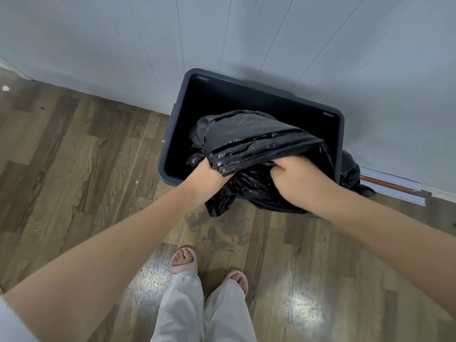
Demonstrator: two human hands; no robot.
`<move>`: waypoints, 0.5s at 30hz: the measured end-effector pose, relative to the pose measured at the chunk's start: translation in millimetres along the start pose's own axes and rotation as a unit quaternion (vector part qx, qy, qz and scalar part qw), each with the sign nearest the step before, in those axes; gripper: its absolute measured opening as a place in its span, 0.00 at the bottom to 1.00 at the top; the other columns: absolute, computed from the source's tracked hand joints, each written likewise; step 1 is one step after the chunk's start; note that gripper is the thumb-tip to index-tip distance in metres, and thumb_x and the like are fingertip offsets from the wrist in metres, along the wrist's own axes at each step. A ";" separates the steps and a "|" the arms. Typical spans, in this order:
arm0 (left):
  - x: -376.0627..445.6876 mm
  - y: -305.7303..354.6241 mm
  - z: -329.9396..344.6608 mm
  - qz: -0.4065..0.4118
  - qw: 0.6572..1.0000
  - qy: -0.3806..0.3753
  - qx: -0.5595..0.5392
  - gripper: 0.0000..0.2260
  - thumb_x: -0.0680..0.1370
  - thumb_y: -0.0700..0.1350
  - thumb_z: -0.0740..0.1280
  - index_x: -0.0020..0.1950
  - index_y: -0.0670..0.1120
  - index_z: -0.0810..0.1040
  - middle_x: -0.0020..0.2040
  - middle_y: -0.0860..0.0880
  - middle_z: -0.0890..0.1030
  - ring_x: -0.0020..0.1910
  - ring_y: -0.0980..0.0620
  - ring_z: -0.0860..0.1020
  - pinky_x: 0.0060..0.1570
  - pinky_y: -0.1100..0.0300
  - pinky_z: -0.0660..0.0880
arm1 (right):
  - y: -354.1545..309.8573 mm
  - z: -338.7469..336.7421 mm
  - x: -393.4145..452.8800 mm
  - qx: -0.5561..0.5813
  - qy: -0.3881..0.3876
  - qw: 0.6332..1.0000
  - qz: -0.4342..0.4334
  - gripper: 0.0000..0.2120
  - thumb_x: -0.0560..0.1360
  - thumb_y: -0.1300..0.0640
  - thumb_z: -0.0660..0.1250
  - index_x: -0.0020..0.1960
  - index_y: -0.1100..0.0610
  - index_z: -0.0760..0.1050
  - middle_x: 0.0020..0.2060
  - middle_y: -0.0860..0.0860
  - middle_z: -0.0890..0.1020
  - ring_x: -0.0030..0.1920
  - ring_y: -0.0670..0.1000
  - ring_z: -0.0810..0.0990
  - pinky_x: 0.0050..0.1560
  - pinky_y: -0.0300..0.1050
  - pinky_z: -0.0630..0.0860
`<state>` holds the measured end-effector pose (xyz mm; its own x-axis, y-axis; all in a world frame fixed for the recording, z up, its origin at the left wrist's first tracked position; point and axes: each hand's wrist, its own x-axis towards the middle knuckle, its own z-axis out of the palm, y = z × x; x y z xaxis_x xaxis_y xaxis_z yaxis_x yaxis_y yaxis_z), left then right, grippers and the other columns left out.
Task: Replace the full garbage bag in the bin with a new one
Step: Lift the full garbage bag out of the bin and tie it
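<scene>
Two hands are on the new black bag (251, 137), which I judge puts the task past its midpoint. My left hand (204, 174) is pushed under the film with its fingers hidden, so I cannot tell its grip; my right hand (299, 180) is clenched on a bunch of the plastic. Beyond both hands the grey bin (339, 134) stands open and dark inside. Just past my right hand, behind the bin, sits what looks like the full bag (350, 174). Lining remains: spreading the mouth over the rim
</scene>
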<state>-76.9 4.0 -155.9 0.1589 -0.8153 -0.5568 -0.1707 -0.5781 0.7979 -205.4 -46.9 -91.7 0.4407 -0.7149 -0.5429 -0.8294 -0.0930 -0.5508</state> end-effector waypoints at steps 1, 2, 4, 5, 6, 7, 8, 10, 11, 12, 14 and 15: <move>-0.5 0.4 -0.4 0.008 1.000 -0.001 -0.022 0.17 0.78 0.36 0.60 0.66 0.34 0.67 0.67 0.38 0.72 0.67 0.42 0.70 0.38 0.79 0.63 | 2.6 -2.1 2.4 0.049 -0.001 0.998 0.027 0.10 0.77 0.63 0.55 0.41 0.60 0.72 0.35 0.55 0.76 0.38 0.50 0.75 0.38 0.32 0.72; -4.3 4.7 -1.4 0.007 0.999 -0.016 -0.037 0.17 0.78 0.37 0.60 0.66 0.35 0.67 0.67 0.38 0.72 0.66 0.44 0.71 0.38 0.81 0.64 | 0.4 -6.0 3.1 0.083 -0.026 0.995 0.044 0.09 0.77 0.60 0.57 0.44 0.61 0.74 0.42 0.58 0.80 0.44 0.53 0.77 0.47 0.38 0.74; -8.6 10.5 1.6 0.025 0.996 -0.032 -0.077 0.17 0.78 0.37 0.59 0.67 0.37 0.67 0.65 0.44 0.73 0.60 0.51 0.74 0.36 0.86 0.66 | 2.7 -4.8 -3.3 -0.003 -0.024 0.999 -0.041 0.12 0.77 0.53 0.59 0.56 0.56 0.75 0.55 0.53 0.79 0.55 0.51 0.75 0.56 0.41 0.70; -9.9 9.3 3.0 0.047 0.993 -0.039 -0.106 0.18 0.78 0.36 0.59 0.68 0.40 0.66 0.62 0.49 0.73 0.55 0.59 0.73 0.36 0.87 0.66 | 6.2 -0.6 -1.8 -0.119 -0.004 0.986 -0.120 0.13 0.77 0.53 0.58 0.57 0.57 0.76 0.54 0.54 0.80 0.54 0.52 0.78 0.54 0.41 0.73; -13.8 12.7 3.9 0.054 0.988 -0.066 -0.128 0.18 0.78 0.36 0.58 0.68 0.44 0.65 0.58 0.56 0.72 0.50 0.65 0.71 0.37 0.87 0.66 | 3.5 -1.3 -2.7 -0.227 0.026 0.957 -0.180 0.13 0.76 0.53 0.58 0.51 0.58 0.78 0.46 0.56 0.84 0.46 0.54 0.82 0.44 0.42 0.77; -13.5 7.7 5.4 0.064 0.985 -0.071 -0.147 0.17 0.78 0.36 0.58 0.66 0.48 0.65 0.53 0.61 0.71 0.47 0.68 0.68 0.37 0.87 0.66 | 8.3 -3.8 -4.6 -0.315 0.071 0.914 -0.248 0.14 0.74 0.53 0.58 0.41 0.58 0.79 0.33 0.56 0.84 0.33 0.54 0.83 0.29 0.41 0.76; -17.5 6.9 4.7 0.062 0.983 -0.087 -0.148 0.16 0.78 0.36 0.58 0.63 0.51 0.65 0.48 0.63 0.70 0.45 0.70 0.68 0.38 0.87 0.66 | 14.2 -9.0 -6.3 -0.378 0.104 0.867 -0.306 0.13 0.73 0.52 0.58 0.35 0.57 0.75 0.23 0.53 0.80 0.23 0.53 0.79 0.21 0.38 0.71; -21.1 -4.1 1.5 0.046 0.982 -0.091 -0.160 0.13 0.77 0.35 0.60 0.54 0.53 0.70 0.44 0.64 0.72 0.38 0.74 0.73 0.37 0.83 0.70 | 30.5 -21.2 -8.3 -0.424 0.140 0.790 -0.419 0.08 0.72 0.54 0.61 0.37 0.55 0.67 0.20 0.50 0.76 0.20 0.51 0.75 0.20 0.35 0.66; -21.6 -12.2 -0.9 0.050 0.986 -0.067 -0.141 0.12 0.77 0.36 0.62 0.48 0.55 0.72 0.41 0.65 0.76 0.34 0.75 0.75 0.37 0.80 0.72 | 38.1 -30.1 -6.7 -0.424 0.152 0.769 -0.454 0.07 0.72 0.56 0.62 0.38 0.54 0.65 0.21 0.50 0.77 0.21 0.51 0.75 0.20 0.35 0.65; -23.8 -14.3 -3.8 0.054 0.992 -0.047 -0.106 0.12 0.76 0.37 0.64 0.42 0.56 0.73 0.35 0.65 0.78 0.31 0.73 0.76 0.35 0.78 0.72 | 42.0 -40.8 -5.6 -0.423 0.154 0.764 -0.462 0.06 0.72 0.57 0.63 0.39 0.55 0.65 0.22 0.51 0.78 0.21 0.51 0.75 0.21 0.35 0.64; -26.6 -15.9 -5.2 0.041 0.996 -0.012 -0.077 0.10 0.76 0.43 0.64 0.36 0.54 0.72 0.26 0.62 0.78 0.28 0.68 0.75 0.34 0.74 0.70 | 51.6 -52.6 -0.8 -0.417 0.164 0.780 -0.437 0.08 0.76 0.59 0.59 0.38 0.58 0.67 0.21 0.52 0.76 0.20 0.52 0.73 0.22 0.35 0.61; -25.6 -17.7 -5.1 0.013 0.994 -0.003 -0.109 0.09 0.77 0.49 0.62 0.36 0.53 0.71 0.29 0.61 0.78 0.30 0.67 0.74 0.38 0.70 0.70 | 53.7 -52.3 1.8 -0.402 0.182 0.798 -0.410 0.14 0.79 0.58 0.55 0.36 0.59 0.69 0.20 0.52 0.74 0.19 0.52 0.72 0.21 0.35 0.61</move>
<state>-73.0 35.2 -154.5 0.1514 -0.8300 -0.5369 0.0397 -0.5376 0.8423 -267.2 -89.4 -89.0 0.9409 -0.3260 0.0918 -0.3305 -0.9431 0.0378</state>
